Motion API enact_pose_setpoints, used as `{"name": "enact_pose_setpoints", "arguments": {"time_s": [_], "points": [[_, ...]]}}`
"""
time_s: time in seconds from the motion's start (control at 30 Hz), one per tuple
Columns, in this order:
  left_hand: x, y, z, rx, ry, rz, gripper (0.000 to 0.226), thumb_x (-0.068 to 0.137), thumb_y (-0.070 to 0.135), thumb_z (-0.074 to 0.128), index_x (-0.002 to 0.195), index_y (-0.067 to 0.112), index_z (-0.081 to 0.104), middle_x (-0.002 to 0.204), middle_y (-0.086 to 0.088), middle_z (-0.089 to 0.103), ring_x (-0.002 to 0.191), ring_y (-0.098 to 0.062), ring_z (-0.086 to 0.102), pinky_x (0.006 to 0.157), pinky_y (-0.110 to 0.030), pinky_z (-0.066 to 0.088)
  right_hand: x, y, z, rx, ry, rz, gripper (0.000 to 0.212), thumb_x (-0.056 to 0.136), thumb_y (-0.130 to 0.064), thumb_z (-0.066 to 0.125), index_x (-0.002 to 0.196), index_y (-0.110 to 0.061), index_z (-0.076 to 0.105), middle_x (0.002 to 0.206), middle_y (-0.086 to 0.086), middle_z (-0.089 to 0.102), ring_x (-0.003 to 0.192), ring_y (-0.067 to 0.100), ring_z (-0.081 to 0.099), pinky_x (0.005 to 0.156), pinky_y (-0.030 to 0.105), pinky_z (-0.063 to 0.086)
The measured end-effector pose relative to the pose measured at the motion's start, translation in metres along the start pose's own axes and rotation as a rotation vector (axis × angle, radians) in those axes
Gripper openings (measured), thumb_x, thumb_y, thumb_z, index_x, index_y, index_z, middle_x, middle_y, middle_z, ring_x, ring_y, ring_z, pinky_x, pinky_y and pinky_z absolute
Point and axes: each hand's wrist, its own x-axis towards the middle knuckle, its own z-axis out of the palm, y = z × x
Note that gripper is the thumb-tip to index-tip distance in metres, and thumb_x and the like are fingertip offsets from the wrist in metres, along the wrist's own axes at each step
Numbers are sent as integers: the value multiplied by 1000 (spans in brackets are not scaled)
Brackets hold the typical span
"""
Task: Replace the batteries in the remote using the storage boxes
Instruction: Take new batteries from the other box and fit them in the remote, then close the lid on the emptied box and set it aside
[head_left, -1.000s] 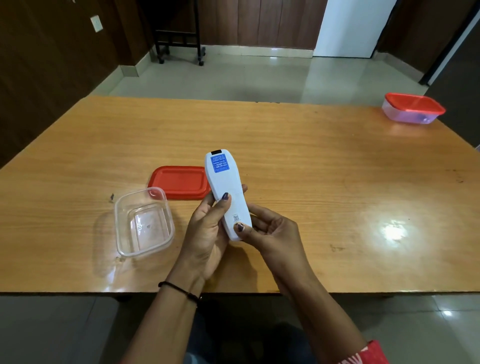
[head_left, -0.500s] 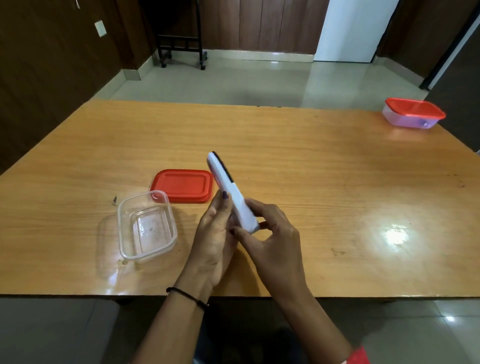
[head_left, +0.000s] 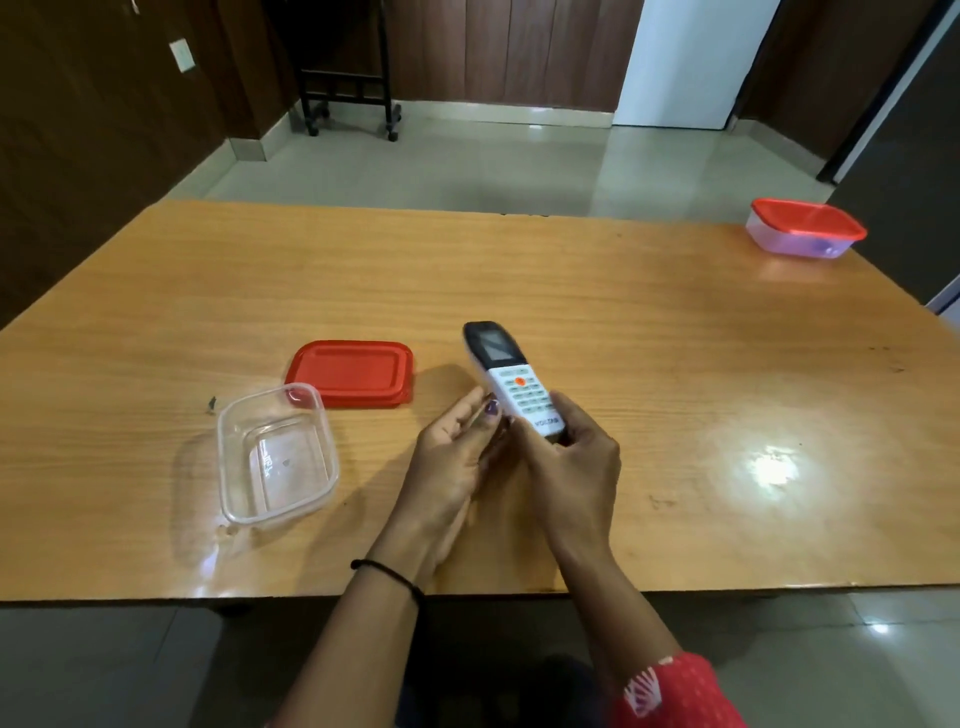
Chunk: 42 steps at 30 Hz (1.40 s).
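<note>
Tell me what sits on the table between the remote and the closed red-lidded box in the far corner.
Nothing: in the head view, the table between the remote and the closed box is bare wood.

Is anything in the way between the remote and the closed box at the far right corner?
Nothing visible. The right hand holds the remote, and only bare table lies between it and the closed box. The open clear box and loose red lid lie to the left, off that path.
</note>
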Motion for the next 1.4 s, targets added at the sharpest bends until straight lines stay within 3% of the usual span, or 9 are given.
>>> {"name": "enact_pose_setpoints", "arguments": {"time_s": [0.1,0.27,0.5,0.63,0.77,0.93,1.1,1.3,1.4], "points": [[6,-2,9,13,-44,-11,48,94,10,49,141,5,37,110,3,65,104,-5,63,93,-21,49,21,10,1,-140,171,-13,34,76,-26,76,108,-30,63,89,-15,67,82,-2,64,73,15,52],[17,-6,17,44,-53,-26,39,98,15,45,135,5,45,105,4,67,87,2,68,72,-10,51,24,19,12,-336,179,-37,50,76,-39,70,120,-18,62,102,2,70,98,25,59,86,44,50],[18,-3,15,183,-17,5,39,98,26,45,132,10,52,124,-8,65,113,-16,62,100,-29,46,10,19,13,-402,31,-98,56,83,-32,66,135,-19,48,106,-4,68,99,18,52,91,43,46],[16,-2,17,189,-23,10,40,97,26,47,134,11,51,123,-6,65,112,-12,63,98,-24,45,10,18,9,-414,24,-96,52,85,-28,65,134,-19,49,108,-3,67,97,17,50,89,43,47],[7,6,15,150,-14,20,34,96,25,47,129,20,49,100,14,70,89,9,65,76,-9,47,11,16,5,-444,17,-102,60,83,-28,67,138,-20,44,118,0,62,106,19,50,92,45,46],[-12,42,-7,289,208,270,36,93,22,54,129,19,53,127,5,60,117,0,54,91,-12,42,5,1,15,-460,46,-289,53,83,-22,67,133,-19,49,123,-3,59,112,15,41,92,43,45],[-38,74,-56,441,540,528,26,95,14,50,117,20,62,115,11,64,102,13,56,80,-1,41,9,-16,69,-495,-268,-386,60,85,-25,65,139,-17,40,137,-1,49,132,16,32,109,30,28],[-48,82,-121,484,738,432,30,93,12,49,116,26,63,120,11,63,117,-5,55,106,-33,41,58,-24,143,-873,-683,-187,100,77,-39,72,150,-14,8,158,13,11,145,30,8,116,46,18],[-44,82,-135,461,736,359,35,93,8,49,124,23,59,128,6,60,122,-9,53,107,-32,40,77,-35,158,-1051,-762,-126,99,76,-43,73,148,-15,12,152,16,24,139,35,21,111,49,26]]}}
